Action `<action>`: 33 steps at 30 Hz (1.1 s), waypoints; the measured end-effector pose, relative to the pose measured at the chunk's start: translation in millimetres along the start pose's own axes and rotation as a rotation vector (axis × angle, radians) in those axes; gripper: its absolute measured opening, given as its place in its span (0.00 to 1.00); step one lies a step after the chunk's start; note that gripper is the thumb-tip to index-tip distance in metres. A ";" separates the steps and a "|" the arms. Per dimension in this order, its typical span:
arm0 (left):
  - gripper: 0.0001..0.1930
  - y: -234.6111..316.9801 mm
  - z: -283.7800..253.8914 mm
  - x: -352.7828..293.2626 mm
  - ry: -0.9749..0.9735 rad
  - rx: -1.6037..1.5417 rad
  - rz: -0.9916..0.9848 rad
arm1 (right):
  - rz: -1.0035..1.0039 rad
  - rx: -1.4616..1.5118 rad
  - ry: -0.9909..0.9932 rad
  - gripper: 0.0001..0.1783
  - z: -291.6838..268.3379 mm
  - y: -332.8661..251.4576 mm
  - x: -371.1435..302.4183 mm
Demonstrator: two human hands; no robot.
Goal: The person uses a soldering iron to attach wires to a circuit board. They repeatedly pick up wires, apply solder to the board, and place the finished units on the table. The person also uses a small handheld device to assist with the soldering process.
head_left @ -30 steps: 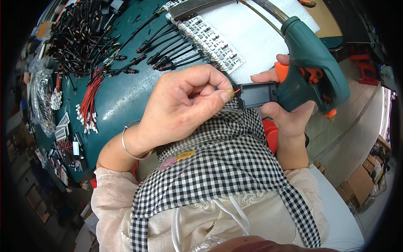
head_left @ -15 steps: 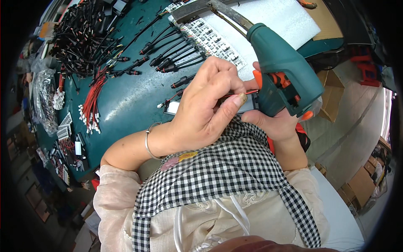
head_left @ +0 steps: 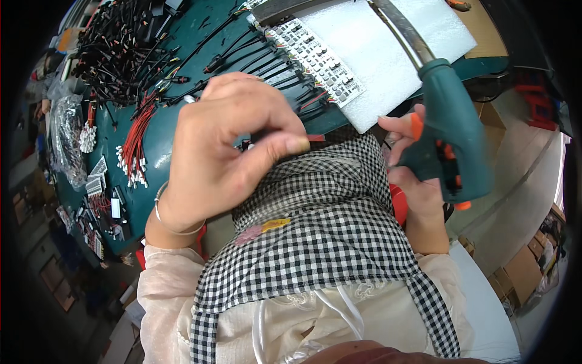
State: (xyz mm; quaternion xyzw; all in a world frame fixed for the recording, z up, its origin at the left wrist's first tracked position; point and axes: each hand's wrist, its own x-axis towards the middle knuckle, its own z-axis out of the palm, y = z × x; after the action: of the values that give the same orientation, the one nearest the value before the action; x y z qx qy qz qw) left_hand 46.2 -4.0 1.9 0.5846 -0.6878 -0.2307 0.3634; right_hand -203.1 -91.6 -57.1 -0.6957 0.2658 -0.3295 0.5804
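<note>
My right hand (head_left: 418,188) is wrapped round the grip of a green soldering gun (head_left: 454,103) with an orange trigger. Its long metal nose points up and to the left, over a white foam sheet. In front of my chest, my left hand (head_left: 224,145) pinches a red wire (head_left: 316,138) between thumb and forefinger. The wire's short end sticks out to the right; the rest is hidden by the hand. Beyond my hands, a white panel of small circuit boards (head_left: 315,57) lies with black cables (head_left: 273,64) running from its left edge.
The white foam sheet (head_left: 357,48) lies partly under the panel, with a dark metal bar (head_left: 285,9) across the panel's far end. On the green table (head_left: 188,54), a heap of black cables (head_left: 121,54) and red wires with white plugs (head_left: 136,139) sit at the left, beside bagged parts (head_left: 68,139).
My left hand has drawn left and nearer with the wire, away from the soldering gun. The gun has moved right and nearer. The panel shows more fully.
</note>
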 end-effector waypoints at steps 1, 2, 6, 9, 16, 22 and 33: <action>0.04 0.4 -0.8 0.6 -0.021 -0.058 -0.060 | 0.016 0.029 0.008 0.37 -3.5 1.7 -1.8; 0.05 0.9 -0.6 1.7 -0.043 -0.118 -0.119 | 0.033 0.058 0.018 0.38 -7.1 3.6 -4.0; 0.08 -24.8 22.5 15.6 0.006 -0.048 -0.395 | 0.136 0.186 0.133 0.49 -11.4 -2.4 -15.3; 0.07 -42.4 35.9 25.4 0.033 0.126 -0.397 | 0.167 0.197 0.194 0.51 -17.5 -10.2 -23.1; 0.07 -52.3 52.5 24.3 0.147 0.201 -0.332 | 0.167 0.256 0.219 0.50 -30.1 -17.5 -38.2; 0.06 -51.2 55.8 24.1 0.173 0.191 -0.355 | 0.228 0.280 0.168 0.47 -27.1 -23.0 -33.4; 0.06 -53.3 60.1 25.3 0.238 0.230 -0.354 | 0.252 0.229 0.173 0.44 -23.4 -14.1 -35.3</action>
State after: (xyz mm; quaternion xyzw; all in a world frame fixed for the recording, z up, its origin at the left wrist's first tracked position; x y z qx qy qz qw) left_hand 32.5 -46.2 -69.8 0.7567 -0.5486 -0.1404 0.3266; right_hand -243.9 -77.2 -46.0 -0.5553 0.3604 -0.3406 0.6676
